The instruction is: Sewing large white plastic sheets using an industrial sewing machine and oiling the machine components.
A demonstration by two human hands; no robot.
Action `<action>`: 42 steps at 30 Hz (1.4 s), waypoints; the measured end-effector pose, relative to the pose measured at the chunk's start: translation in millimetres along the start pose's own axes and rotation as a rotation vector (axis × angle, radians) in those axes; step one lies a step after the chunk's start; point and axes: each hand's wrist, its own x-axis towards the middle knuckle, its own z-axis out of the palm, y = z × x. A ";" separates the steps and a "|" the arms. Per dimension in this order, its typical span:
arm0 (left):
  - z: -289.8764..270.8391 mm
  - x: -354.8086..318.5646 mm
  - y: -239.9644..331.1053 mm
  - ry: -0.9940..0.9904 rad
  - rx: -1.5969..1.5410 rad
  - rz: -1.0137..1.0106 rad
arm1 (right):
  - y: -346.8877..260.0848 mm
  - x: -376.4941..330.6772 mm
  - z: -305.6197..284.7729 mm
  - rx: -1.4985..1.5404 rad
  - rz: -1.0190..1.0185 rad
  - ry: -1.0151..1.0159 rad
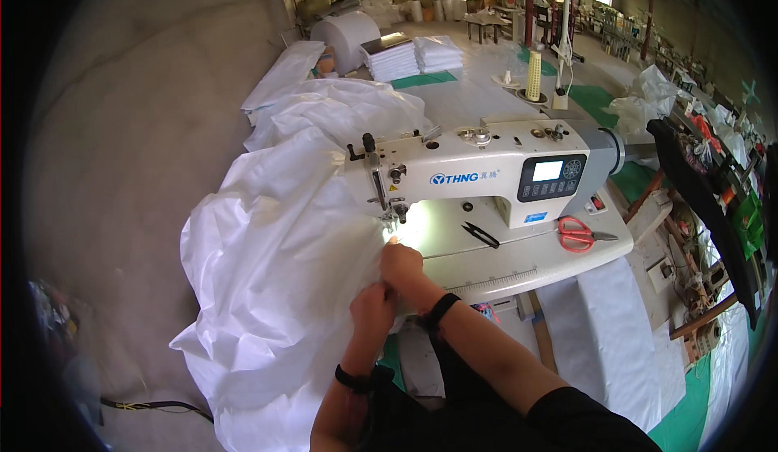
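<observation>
A large white plastic-like sheet (267, 233) lies bunched over the left of the sewing machine (478, 168) and hangs down beside it. My right hand (402, 267) is at the sheet's right edge, just in front of the lit needle area (393, 223), with its fingers closed on it. Close below and to the left, my left hand (373, 312) is closed on the same edge. Both hands nearly touch, and their fingertips are partly hidden. Black bands circle both wrists.
Black thread snips (481, 235) and red-handled scissors (577, 235) lie on the machine bed, near a small black bobbin-like part (467, 206). A yellow thread cone (533, 77) stands behind the machine. Stacked white sheets (391, 57) and a big white roll (344, 39) sit at the back.
</observation>
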 end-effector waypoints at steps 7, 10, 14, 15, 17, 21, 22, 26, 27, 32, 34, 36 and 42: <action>-48.2 -14.0 -5.0 -0.156 0.062 -0.054 | 8.4 -27.1 8.7 0.081 0.087 -0.044; -78.3 -16.5 -46.3 0.181 0.329 -0.013 | 5.9 -57.0 -3.1 -0.064 0.011 -0.031; -79.1 -15.3 -122.2 0.073 0.463 -0.140 | -0.2 -59.0 6.5 -0.171 -0.047 0.050; -76.9 -11.4 -136.8 0.050 0.492 -0.139 | -3.9 -57.7 9.3 -0.227 -0.062 0.061; -73.9 0.7 -149.4 0.018 0.507 -0.131 | -2.2 -54.1 12.2 -0.292 -0.064 0.068; -76.4 35.3 -163.8 -0.061 0.508 -0.163 | -5.6 -41.4 13.7 -0.254 -0.057 0.121; -77.1 43.6 -169.4 -0.071 0.495 -0.159 | -7.5 -37.3 12.4 -0.242 -0.052 0.121; -78.8 72.0 -180.4 -0.164 0.467 -0.190 | -4.0 -16.2 17.8 -0.259 -0.052 0.110; -79.7 76.5 -184.6 -0.194 0.479 -0.207 | -4.4 -13.7 16.0 -0.237 -0.033 0.129; -76.1 99.1 -195.7 -0.235 0.506 -0.252 | 2.7 1.2 10.4 -0.190 -0.076 0.108; -77.1 102.9 -198.1 -0.245 0.508 -0.276 | 1.9 0.9 11.1 -0.158 -0.066 0.137; -75.1 106.1 -196.4 -0.269 0.494 -0.312 | 4.9 0.9 12.7 -0.153 -0.068 0.157; -74.7 107.1 -193.9 -0.284 0.504 -0.335 | 9.0 3.7 15.6 -0.147 -0.094 0.203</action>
